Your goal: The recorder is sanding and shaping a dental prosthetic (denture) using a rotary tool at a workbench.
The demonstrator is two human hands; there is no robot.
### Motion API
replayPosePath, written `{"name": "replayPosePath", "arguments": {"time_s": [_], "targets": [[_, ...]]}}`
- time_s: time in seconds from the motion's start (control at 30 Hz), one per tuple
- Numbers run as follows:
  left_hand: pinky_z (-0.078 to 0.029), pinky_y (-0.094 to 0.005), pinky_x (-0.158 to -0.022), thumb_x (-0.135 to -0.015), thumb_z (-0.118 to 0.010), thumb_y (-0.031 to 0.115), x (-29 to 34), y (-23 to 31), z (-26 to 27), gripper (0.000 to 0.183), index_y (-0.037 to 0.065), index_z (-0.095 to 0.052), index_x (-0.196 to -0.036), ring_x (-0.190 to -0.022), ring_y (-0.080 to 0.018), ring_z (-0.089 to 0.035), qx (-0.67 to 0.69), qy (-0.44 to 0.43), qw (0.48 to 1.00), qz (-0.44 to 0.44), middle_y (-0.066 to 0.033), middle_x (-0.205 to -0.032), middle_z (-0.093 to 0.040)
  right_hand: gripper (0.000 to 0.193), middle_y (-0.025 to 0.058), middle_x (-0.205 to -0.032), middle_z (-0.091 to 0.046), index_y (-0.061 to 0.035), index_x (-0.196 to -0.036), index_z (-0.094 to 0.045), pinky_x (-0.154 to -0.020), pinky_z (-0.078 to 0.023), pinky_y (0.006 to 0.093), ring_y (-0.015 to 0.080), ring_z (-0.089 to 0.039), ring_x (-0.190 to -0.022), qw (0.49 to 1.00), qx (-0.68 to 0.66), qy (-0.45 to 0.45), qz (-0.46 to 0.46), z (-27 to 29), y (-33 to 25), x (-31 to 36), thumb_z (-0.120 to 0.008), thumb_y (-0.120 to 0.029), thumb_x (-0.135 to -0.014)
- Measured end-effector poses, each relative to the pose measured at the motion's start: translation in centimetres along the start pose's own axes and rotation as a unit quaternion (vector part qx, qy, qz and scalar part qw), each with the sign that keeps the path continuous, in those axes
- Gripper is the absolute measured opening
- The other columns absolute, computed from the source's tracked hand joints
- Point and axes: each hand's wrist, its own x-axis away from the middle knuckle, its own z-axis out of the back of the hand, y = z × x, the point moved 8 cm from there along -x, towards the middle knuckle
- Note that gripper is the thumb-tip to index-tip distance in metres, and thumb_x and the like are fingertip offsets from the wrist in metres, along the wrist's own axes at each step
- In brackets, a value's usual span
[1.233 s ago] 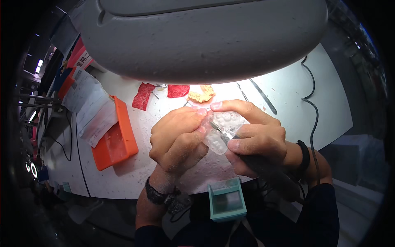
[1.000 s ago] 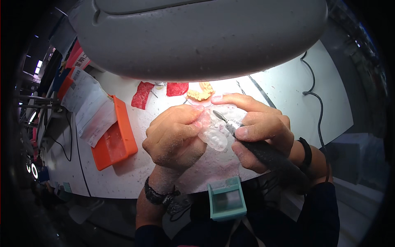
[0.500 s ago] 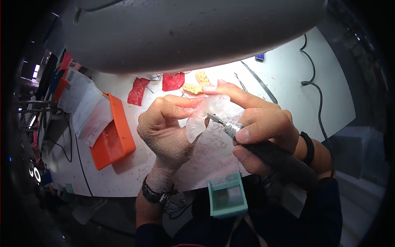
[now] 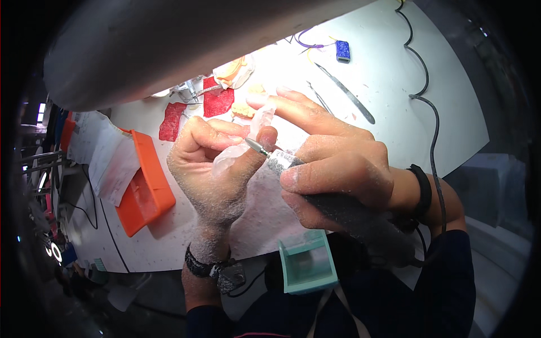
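Dust coats my left hand [image 4: 205, 169], which is closed on a clear, arch-shaped dental splint [image 4: 227, 160]. Its thumb lies across the inside of the curve. My right hand [image 4: 352, 163] grips a dark rotary handpiece [image 4: 284, 162] with a silvery, dust-covered collar. The grey pointed bur [image 4: 255, 146] at its tip is at the middle of the splint, close by the left thumb; whether it touches the splint I cannot tell. Outstretched right fingers reach to the splint's far end. Just beyond them sits a yellowish tooth model [image 4: 241, 110], partly covered.
A large pale hood [image 4: 169, 45] hangs over the far side. Red sheets [image 4: 218, 102], a slim metal instrument [image 4: 349, 96] and a blue block [image 4: 342, 52] lie behind my hands. Left stands an orange tray [image 4: 163, 188] with papers [image 4: 98, 149]; a teal box [image 4: 307, 263] is at the near edge.
The view has shifted, uncovering more of the far table. Both hands appear further left. The splint has been turned, and the left thumb now crosses its inside; the bur stays close to it.
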Motion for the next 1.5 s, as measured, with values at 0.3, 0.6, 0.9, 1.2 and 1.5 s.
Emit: {"name": "replayPosePath", "arguments": {"time_s": [0.3,0.6,0.9,1.2,1.5], "targets": [[-0.058,-0.0304,-0.068,-0.074,-0.079,-0.001,0.1,0.3,0.5,0.032,0.004,-0.048,-0.082,-0.081,-0.0188,-0.067,-0.035,0.005,0.998,-0.057,-0.0143,-0.086,-0.064,0.027,0.015,-0.08,-0.063,-0.0061,-0.092,-0.062,-0.095,-0.04,0.0629,0.0458,-0.059,-0.111,0.998,-0.046,-0.003,-0.031,0.9,-0.4,-0.7,-0.076,-0.006,-0.069],[-0.058,-0.0304,-0.07,-0.072,-0.077,-0.002,0.2,0.6,0.8,0.03,0.003,-0.049,-0.079,-0.08,-0.0174,-0.066,-0.059,0.005,0.997,-0.04,-0.0116,-0.08,-0.062,0.033,0.0081,-0.067,-0.055,-0.0096,-0.103,-0.051,-0.09,-0.043,0.0653,0.0529,-0.06,-0.103,0.984,0.108,-0.099,0.097,-0.4,-0.6,-0.4,-0.07,-0.005,-0.077],[-0.053,-0.0281,-0.072,-0.071,-0.077,-0.004,0.0,0.3,0.1,0.029,0.004,-0.05,-0.078,-0.08,-0.0142,-0.065,0.023,0.003,0.999,0.026,-0.0096,-0.08,-0.063,0.025,0.0083,-0.066,-0.056,-0.0072,-0.098,-0.055,-0.085,-0.049,0.0606,0.0494,-0.06,-0.105,0.996,0.038,-0.043,0.064,0.3,0.0,-0.6,-0.071,-0.012,-0.08],[-0.058,-0.0335,-0.073,-0.077,-0.073,-0.003,0.5,2.7,0.4,0.025,0.002,-0.049,-0.084,-0.084,-0.0235,-0.068,-0.224,0.022,0.952,-0.206,-0.0166,-0.088,-0.065,0.033,0.0148,-0.081,-0.063,-0.0021,-0.112,-0.042,-0.085,-0.053,0.0402,0.0189,-0.066,-0.081,0.976,-0.069,0.035,-0.202,2.8,2.4,-0.8,-0.063,-0.002,-0.086],[-0.057,-0.0329,-0.072,-0.079,-0.072,0.001,0.2,4.1,-1.2,0.019,-0.001,-0.058,-0.092,-0.082,-0.025,-0.069,-0.255,0.035,0.928,-0.268,-0.0166,-0.09,-0.068,0.043,0.0148,-0.085,-0.061,0.0,-0.118,-0.039,-0.07,-0.057,0.0298,0.0181,-0.066,-0.078,0.9,-0.155,-0.001,-0.407,1.6,4.8,-0.1,-0.065,0.005,-0.083]]}}
